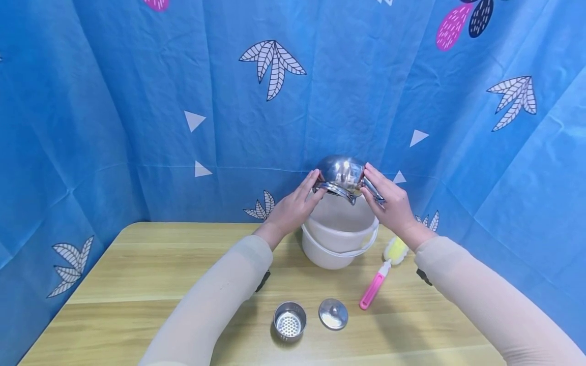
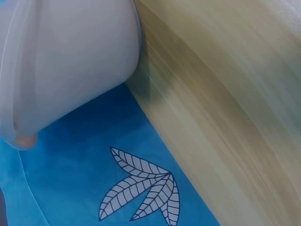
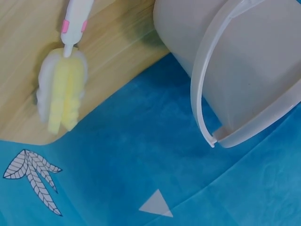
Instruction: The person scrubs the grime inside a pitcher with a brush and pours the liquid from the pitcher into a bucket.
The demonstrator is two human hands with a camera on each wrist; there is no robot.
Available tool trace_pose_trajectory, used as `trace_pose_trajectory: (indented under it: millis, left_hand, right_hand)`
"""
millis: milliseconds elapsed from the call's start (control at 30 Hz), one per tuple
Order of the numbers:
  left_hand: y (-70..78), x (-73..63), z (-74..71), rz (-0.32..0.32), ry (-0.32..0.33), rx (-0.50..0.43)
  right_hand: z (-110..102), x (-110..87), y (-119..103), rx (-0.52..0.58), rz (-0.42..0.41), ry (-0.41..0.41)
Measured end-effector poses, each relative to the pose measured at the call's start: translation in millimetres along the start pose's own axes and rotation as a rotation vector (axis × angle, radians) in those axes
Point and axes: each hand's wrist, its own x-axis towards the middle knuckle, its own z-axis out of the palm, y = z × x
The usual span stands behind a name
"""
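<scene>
A shiny steel teapot [image 1: 341, 172] is held tipped over, its opening facing down, above the white bucket [image 1: 326, 258]. My left hand [image 1: 295, 206] grips the pot near its rim on the left side, thumb below and fingers along the body. On the other side my right hand [image 1: 389, 201] grips the pot by its handle [image 1: 373, 190]. Neither hand shows in the wrist views. The bucket's wall [image 2: 84, 52] fills a corner of the left wrist view, and its carrying handle [image 3: 201, 80] appears in the right wrist view.
A bottle brush with a yellow-and-white sponge head [image 1: 396, 250] and pink handle [image 1: 373, 291] lies right of the bucket. Nearer me are a perforated steel strainer cup [image 1: 290, 321] and a round steel lid [image 1: 333, 314]. Behind the wooden table [image 1: 183, 284] hangs a blue curtain [image 1: 183, 86].
</scene>
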Motion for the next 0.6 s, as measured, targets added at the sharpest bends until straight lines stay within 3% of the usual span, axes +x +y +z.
trace_pose_trajectory:
  millis: [267,600]
  left_hand:
    - [1.6,0.9,1.8,0.036,0.072,0.063]
    - [4.6,0.6,-0.7,0.007,0.026,0.034]
  right_hand:
    - [-2.2,3.7,-1.4,-0.014,-0.047,0.026]
    - [-3.5,5.2,-2.2,-0.036,-0.087,0.046]
